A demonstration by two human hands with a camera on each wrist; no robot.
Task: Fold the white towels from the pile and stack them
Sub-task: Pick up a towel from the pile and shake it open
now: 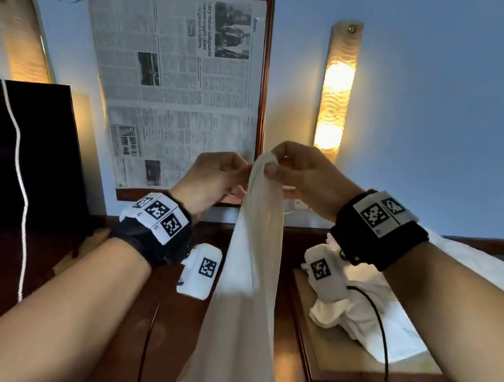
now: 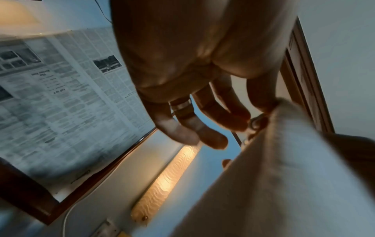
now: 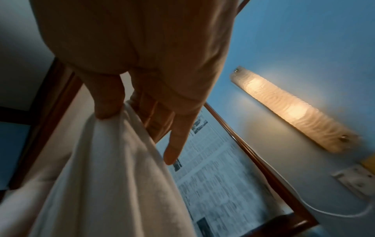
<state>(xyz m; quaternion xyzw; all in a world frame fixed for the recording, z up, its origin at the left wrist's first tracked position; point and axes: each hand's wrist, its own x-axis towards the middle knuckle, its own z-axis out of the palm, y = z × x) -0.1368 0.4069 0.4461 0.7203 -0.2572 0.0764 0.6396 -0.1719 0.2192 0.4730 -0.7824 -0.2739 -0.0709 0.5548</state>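
Above the dark wooden desk point(image 1: 270, 242), right hand point(image 1: 303, 172) and left hand point(image 1: 215, 178) pinched one white towel point(image 1: 254, 252) at its top edge; soft and limp, probably best held by corners.

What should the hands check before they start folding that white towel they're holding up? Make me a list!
1. Right hand pinches the towel's top: ok, thumb presses the cloth.
2. Left hand has its own corner: cannot tell; it touches the top edge, but the grip is partly hidden.
3. Towel spread flat between the hands: not ok, it hangs bunched in one narrow drape.
4. Towel's bottom edge hanging free: cannot tell, it runs out of the head view.
5. More towels waiting: ok, a crumpled pile lies to the right.
6. Room on the dark wooden table: cannot tell, arms and towel cover much of it.
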